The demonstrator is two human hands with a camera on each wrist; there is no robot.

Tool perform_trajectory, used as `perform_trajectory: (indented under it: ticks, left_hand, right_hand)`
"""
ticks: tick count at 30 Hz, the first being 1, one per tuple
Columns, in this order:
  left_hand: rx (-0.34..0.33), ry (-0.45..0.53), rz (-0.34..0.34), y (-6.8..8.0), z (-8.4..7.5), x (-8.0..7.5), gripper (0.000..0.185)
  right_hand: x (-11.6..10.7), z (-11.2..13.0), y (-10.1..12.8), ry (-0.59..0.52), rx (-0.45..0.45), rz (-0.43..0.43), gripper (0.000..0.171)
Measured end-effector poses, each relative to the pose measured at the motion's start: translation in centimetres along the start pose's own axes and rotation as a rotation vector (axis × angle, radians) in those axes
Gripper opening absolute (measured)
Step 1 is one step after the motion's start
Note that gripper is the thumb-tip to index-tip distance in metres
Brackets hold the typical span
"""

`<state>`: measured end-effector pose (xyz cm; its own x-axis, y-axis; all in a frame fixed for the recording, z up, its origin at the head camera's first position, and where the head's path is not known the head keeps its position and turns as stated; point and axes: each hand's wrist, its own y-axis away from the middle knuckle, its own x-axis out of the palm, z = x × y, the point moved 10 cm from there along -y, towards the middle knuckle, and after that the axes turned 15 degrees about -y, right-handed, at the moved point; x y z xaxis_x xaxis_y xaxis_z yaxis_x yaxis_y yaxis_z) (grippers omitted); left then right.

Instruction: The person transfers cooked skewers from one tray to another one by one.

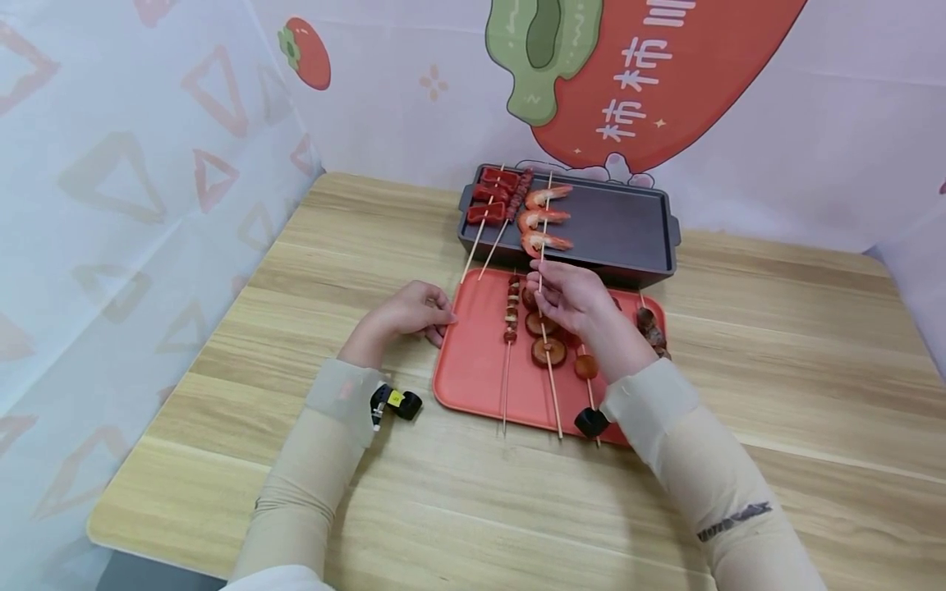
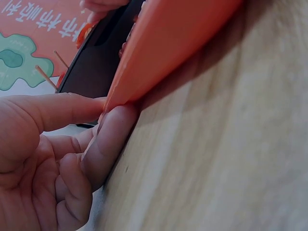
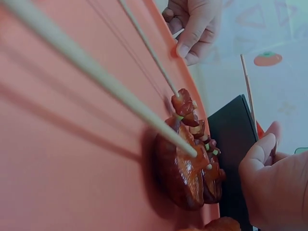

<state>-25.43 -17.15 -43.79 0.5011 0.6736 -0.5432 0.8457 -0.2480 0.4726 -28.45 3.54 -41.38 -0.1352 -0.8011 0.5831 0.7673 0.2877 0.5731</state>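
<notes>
At the centre of the head view the right hand (image 1: 569,297) pinches the stick of the shrimp skewer (image 1: 544,220), whose three shrimps lie on the dark grill tray (image 1: 628,226) in the upper middle. Left of centre, the left hand (image 1: 414,316) pinches the near left corner of the orange tray (image 1: 473,369) between thumb and fingers; mushroom skewers (image 1: 548,349) lie on that tray

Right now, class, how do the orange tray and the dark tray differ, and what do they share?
The orange tray is shallow and lies nearest the person; the dark tray is deeper, with end handles, and sits behind it. The left hand holds the orange tray's corner; neither hand grips the dark tray. The dark tray holds a shrimp skewer; the orange holds mushroom skewers. Both are rectangular and carry skewers.
</notes>
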Motion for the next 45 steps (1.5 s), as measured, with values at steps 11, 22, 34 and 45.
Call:
perform_trajectory:
  ticks: [11,22,34,45]
  left_hand:
    - [0.019,0.024,0.002,-0.2,0.1,0.2,0.012]
    - [0.010,0.022,-0.004,0.0,0.0,0.1,0.010]
    - [0.010,0.015,-0.007,-0.3,0.2,0.0,0.010]
    - [0.014,0.017,-0.005,-0.3,0.2,0.0,0.010]
  right_hand:
    - [-1.0,0.5,1.7,0.038,-0.063,-0.008,0.046]
    - [-1.6,0.4,2.7,0.047,-0.065,0.037,0.037]
    - [-2.1,0.4,4.0,0.038,-0.079,0.058,0.019]
    - [-2.6,0.0,5.9,0.060,-0.063,0.099,0.018]
